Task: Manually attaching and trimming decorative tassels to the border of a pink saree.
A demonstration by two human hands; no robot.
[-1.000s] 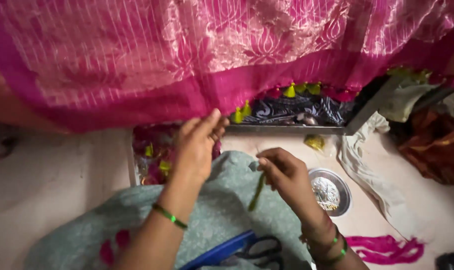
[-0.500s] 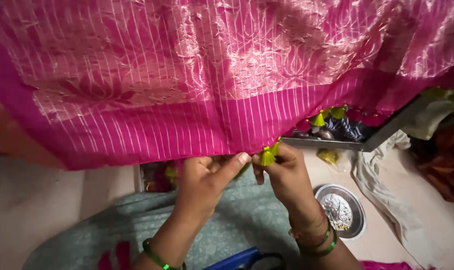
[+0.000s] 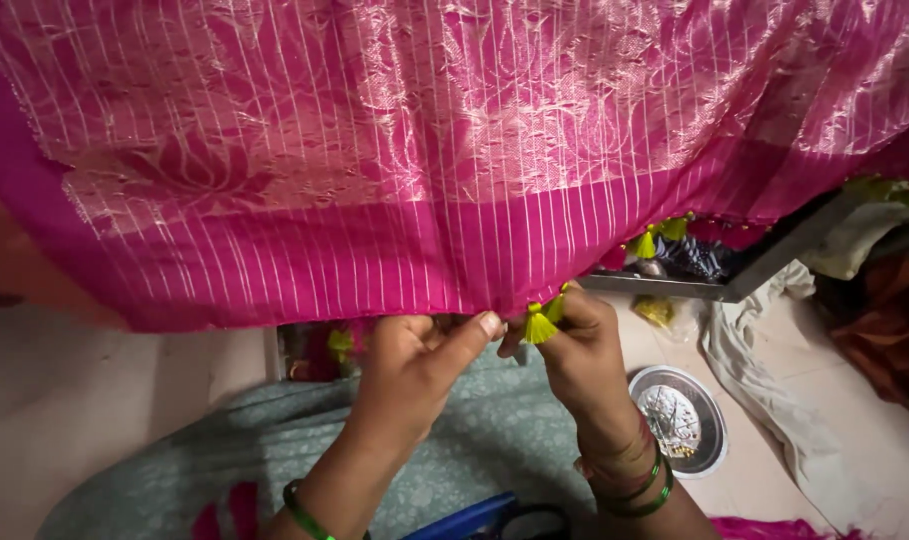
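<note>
Both hands meet at the lower hem of a pink woven silk cloth [image 3: 454, 150]: the right hand [image 3: 574, 345] pinches a small yellow-green thread tassel [image 3: 540, 325]; the left hand [image 3: 414, 365] grips the hem beside it.

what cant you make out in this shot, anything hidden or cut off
Head view only:
- Right hand fingertips: hidden behind the yellow-green tassel and the pink fabric hem.
- Any needle or thread between the hands: too small to tell.
- Left hand palm side: turned away.
- Blue-handled scissors: cut off by the bottom edge.
- Metal tray contents: mostly covered by fabric.
</note>
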